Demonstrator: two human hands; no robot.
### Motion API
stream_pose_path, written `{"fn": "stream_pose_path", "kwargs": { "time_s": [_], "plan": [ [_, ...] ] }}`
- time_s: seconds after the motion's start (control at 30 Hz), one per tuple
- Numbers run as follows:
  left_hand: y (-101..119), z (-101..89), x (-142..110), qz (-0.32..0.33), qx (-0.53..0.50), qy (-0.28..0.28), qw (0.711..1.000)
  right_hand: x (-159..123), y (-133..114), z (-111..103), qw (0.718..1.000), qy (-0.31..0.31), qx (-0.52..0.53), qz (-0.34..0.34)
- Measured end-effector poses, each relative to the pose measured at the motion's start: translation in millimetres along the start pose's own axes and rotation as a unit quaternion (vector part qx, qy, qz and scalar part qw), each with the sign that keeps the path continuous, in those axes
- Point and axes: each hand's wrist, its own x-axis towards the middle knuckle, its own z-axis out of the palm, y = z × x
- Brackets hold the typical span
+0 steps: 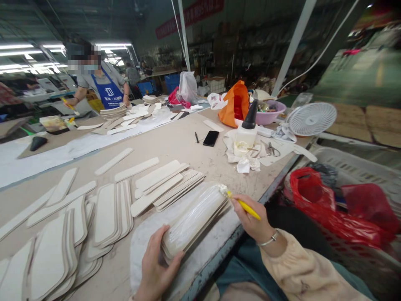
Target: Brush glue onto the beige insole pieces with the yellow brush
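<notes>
My right hand (pixel 252 219) grips a yellow-handled brush (pixel 248 208), its bristles covered in white paste and touching the far end of a stack of long rounded white panels (pixel 197 217). The top panel looks wet and glossy. At the near end, my left hand (pixel 158 265) holds the stack between thumb and fingers. The stack lies on a white sheet (pixel 140 242) by the table edge. Just beyond it are more piled panels (pixel 180 188). Further off stands a white bottle with a black nozzle (pixel 246 136), on a cloth with crumpled paper.
Many loose panels (pixel 50 251) spread over the left of the table (pixel 175 142). A phone (pixel 211 138), scissors (pixel 272 149), an orange bag (pixel 232 104) and a white fan (pixel 311 119) lie further back. Right: a basket with red bags (pixel 316 200). A co-worker (pixel 103 83) holds another brush across the table.
</notes>
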Motion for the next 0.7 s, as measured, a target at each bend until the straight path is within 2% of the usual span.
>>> {"fn": "stream_pose_path", "kwargs": {
  "time_s": [0.13,0.23,0.33,0.4,0.47,0.57,0.63,0.7],
  "plan": [
    [0.9,-0.5,0.8,0.000,0.002,-0.005,1.000,-0.1,1.3,-2.6,1.000,0.003,-0.007,-0.021],
    [0.7,-0.7,1.1,0.003,0.003,-0.008,1.000,-7.2,-18.1,3.1,0.996,-0.066,0.037,-0.053],
    [0.1,-0.8,1.7,-0.003,0.003,-0.007,1.000,-13.6,-40.7,9.7,0.979,-0.151,0.111,-0.082],
    [0.2,-1.5,1.9,-0.012,0.004,-0.006,1.000,-14.3,-48.2,10.6,0.970,-0.169,0.148,-0.090],
    [0.8,-3.4,0.9,-0.017,0.004,-0.010,1.000,-11.9,-46.2,6.9,0.975,-0.136,0.160,-0.070],
    [2.3,-8.0,-3.6,-0.018,-0.016,-0.027,0.999,-5.6,-29.4,-3.9,0.989,-0.049,0.139,0.013],
    [2.5,-12.2,-6.1,-0.023,-0.041,-0.033,0.998,-2.1,-16.5,-10.9,0.989,-0.006,0.126,0.070],
    [1.1,-18.0,-4.5,-0.041,-0.045,-0.023,0.998,-0.1,-8.0,-16.6,0.987,0.018,0.125,0.098]
  ]
}}
